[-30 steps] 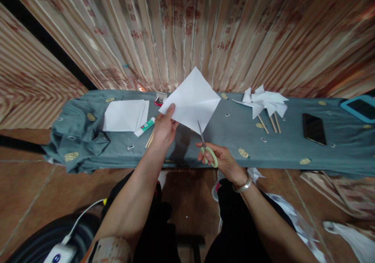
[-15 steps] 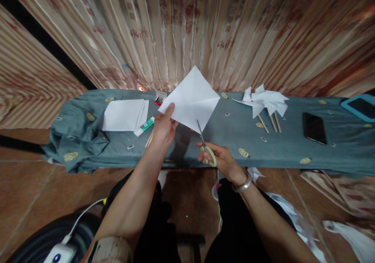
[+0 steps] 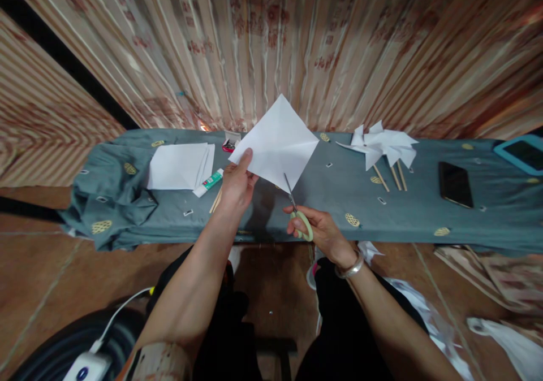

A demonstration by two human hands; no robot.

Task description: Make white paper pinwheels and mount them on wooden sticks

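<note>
A creased white sheet of paper is held up by its left corner over the cloth, turned like a diamond. My left hand pinches it, thumb on top and fingers underneath. In my right hand are scissors with pale green handles, my fingers through the loops. Their blades lie at the paper's near corner and point away from me. Left of my left hand are a glue stick, thin wooden sticks and a small red box of small dark metal pieces.
On the patterned grey-green cloth lie a stack of white paper at left and paper pinwheels on sticks at right. Beyond them are a black phone and a blue-framed device. A curtain hangs behind. Paper scraps lie on the floor.
Almost nothing differs. Both hands, the paper and the scissors keep practically the same places, and the view has shifted only slightly.
</note>
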